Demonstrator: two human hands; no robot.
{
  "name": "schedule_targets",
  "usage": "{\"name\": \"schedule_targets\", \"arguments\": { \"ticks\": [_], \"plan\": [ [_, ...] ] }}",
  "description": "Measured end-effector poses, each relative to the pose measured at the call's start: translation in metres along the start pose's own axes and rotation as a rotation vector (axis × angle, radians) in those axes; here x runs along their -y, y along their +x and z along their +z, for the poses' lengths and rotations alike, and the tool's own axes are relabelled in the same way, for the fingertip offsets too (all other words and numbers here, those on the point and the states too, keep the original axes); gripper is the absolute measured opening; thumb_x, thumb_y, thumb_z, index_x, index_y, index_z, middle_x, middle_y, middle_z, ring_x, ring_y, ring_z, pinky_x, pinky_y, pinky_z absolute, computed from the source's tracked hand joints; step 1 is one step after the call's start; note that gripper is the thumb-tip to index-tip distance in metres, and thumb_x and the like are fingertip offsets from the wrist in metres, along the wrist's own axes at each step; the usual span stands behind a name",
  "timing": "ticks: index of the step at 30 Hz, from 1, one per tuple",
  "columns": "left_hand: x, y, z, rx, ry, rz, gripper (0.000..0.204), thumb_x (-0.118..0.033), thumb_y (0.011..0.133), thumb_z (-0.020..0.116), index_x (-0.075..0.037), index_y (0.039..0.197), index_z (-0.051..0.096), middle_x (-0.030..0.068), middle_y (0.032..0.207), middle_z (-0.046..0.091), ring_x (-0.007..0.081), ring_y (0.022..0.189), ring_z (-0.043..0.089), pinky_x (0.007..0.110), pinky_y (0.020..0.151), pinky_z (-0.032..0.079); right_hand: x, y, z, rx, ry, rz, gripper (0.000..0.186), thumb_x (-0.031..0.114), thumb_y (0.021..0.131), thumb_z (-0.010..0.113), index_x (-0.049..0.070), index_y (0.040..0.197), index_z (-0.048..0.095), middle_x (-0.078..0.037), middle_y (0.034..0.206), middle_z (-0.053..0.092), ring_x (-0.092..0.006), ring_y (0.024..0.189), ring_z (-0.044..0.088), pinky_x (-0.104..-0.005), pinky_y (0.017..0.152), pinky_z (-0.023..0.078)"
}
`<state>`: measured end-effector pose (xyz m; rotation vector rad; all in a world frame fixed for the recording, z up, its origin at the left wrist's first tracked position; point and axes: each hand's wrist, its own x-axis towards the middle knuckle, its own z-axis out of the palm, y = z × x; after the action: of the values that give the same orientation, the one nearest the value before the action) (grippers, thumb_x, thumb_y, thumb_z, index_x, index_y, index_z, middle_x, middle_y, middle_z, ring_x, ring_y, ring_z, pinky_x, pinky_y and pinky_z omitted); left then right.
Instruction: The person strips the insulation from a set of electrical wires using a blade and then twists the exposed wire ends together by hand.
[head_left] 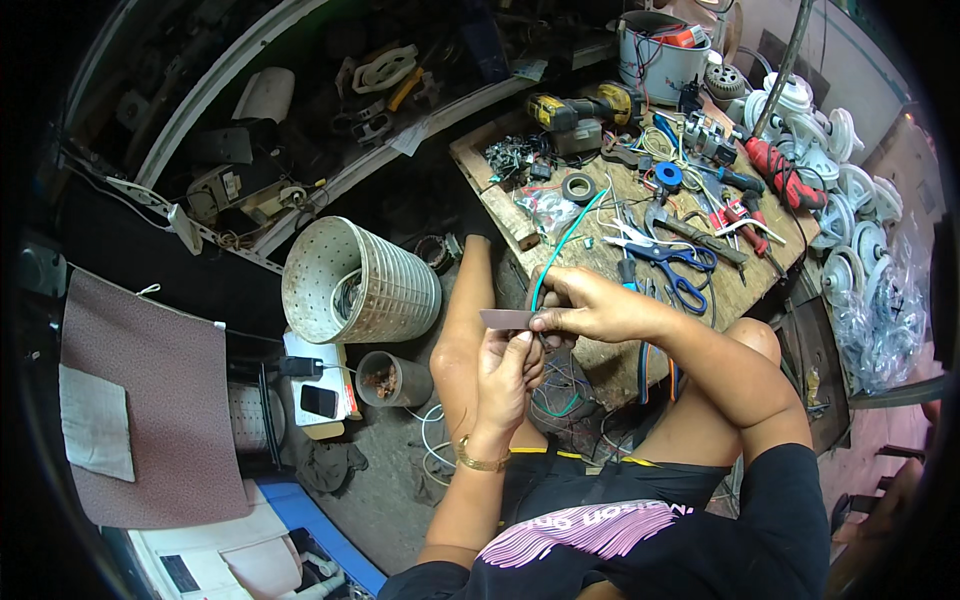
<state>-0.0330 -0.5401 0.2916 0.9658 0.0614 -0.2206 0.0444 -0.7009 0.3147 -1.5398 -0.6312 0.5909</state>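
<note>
Just off the near edge of the table (612, 364), the left hand (506, 378) is raised with its fingers curled below a flat brown strip (505, 319); whether they close on anything, I cannot tell. Before the same edge, the right hand (588, 303) pinches the strip's right end between thumb and fingers. A green wire (567, 236) rises from the right fingers, its upper end over the table. A perforated plastic basket (408, 283) stands left of the table. Blue-handled scissors (668, 254) lie on the table's near part, a hammer (690, 229) just beyond. A roll of black tape (579, 200) sits toward the table's left edge; a red power tool (783, 174) lies at its right edge. White plastic pulleys (858, 190) are heaped beyond the table's right side. A yellow-and-black cordless drill (555, 112) and a white bucket (660, 68) occupy the table's far end.
</note>
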Motion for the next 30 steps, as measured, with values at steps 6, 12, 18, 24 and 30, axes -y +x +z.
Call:
{"name": "schedule_targets", "arguments": {
  "ticks": [6, 12, 18, 24, 30],
  "plan": [
    [0.003, 0.001, -0.001, -0.051, 0.034, 0.022, 0.009, -0.017, 0.099, 0.043, -0.008, 0.1, 0.044, -0.0056, 0.058, 0.038, 0.0011, 0.042, 0.027, 0.017, 0.037, 0.021, 0.0, 0.001, 0.002, -0.064, -0.347, -0.153, 0.03, 0.016, 0.084, 0.068, -0.002, 0.089, 0.045, -0.013, 0.072, 0.06, -0.013, 0.066, 0.06, -0.029, 0.055, 0.046],
    [-0.003, 0.001, 0.01, -0.216, 0.115, 0.153, 0.017, -0.02, 0.099, 0.046, -0.009, 0.086, 0.042, -0.0035, 0.057, 0.035, 0.0041, 0.044, 0.029, 0.02, 0.039, 0.021, -0.012, -0.001, 0.003, 0.042, 0.098, 0.08, 0.016, 0.01, 0.089, 0.059, -0.001, 0.099, 0.051, -0.008, 0.076, 0.064, -0.0114, 0.067, 0.06, -0.0274, 0.059, 0.05],
    [0.003, 0.005, 0.002, -0.247, 0.292, 0.28, 0.014, -0.019, 0.099, 0.047, -0.011, 0.088, 0.044, -0.0075, 0.059, 0.036, 0.0004, 0.046, 0.03, 0.018, 0.04, 0.022, -0.003, 0.0, 0.008, -0.059, -0.223, -0.001, 0.014, 0.011, 0.087, 0.059, 0.0, 0.094, 0.057, -0.013, 0.076, 0.065, -0.022, 0.067, 0.063, -0.0342, 0.062, 0.048],
    [0.018, 0.015, -0.007, -0.333, 0.294, 0.411, 0.011, -0.017, 0.098, 0.048, -0.01, 0.089, 0.047, -0.0078, 0.061, 0.037, 0.0002, 0.049, 0.031, 0.018, 0.042, 0.023, 0.003, -0.002, 0.016, -0.208, -0.565, -0.138, 0.021, 0.018, 0.084, 0.061, 0.004, 0.098, 0.059, -0.017, 0.08, 0.063, -0.0351, 0.079, 0.061, -0.0427, 0.07, 0.046],
    [0.016, 0.012, -0.007, -0.221, 0.216, 0.311, 0.009, -0.016, 0.098, 0.048, -0.008, 0.099, 0.044, -0.0054, 0.065, 0.041, 0.0004, 0.05, 0.032, 0.017, 0.042, 0.024, -0.01, 0.001, 0.013, -0.161, -0.307, -0.028, 0.016, 0.014, 0.087, 0.058, 0.003, 0.099, 0.056, -0.011, 0.073, 0.061, -0.0217, 0.068, 0.06, -0.0333, 0.063, 0.046]
  ]
}}
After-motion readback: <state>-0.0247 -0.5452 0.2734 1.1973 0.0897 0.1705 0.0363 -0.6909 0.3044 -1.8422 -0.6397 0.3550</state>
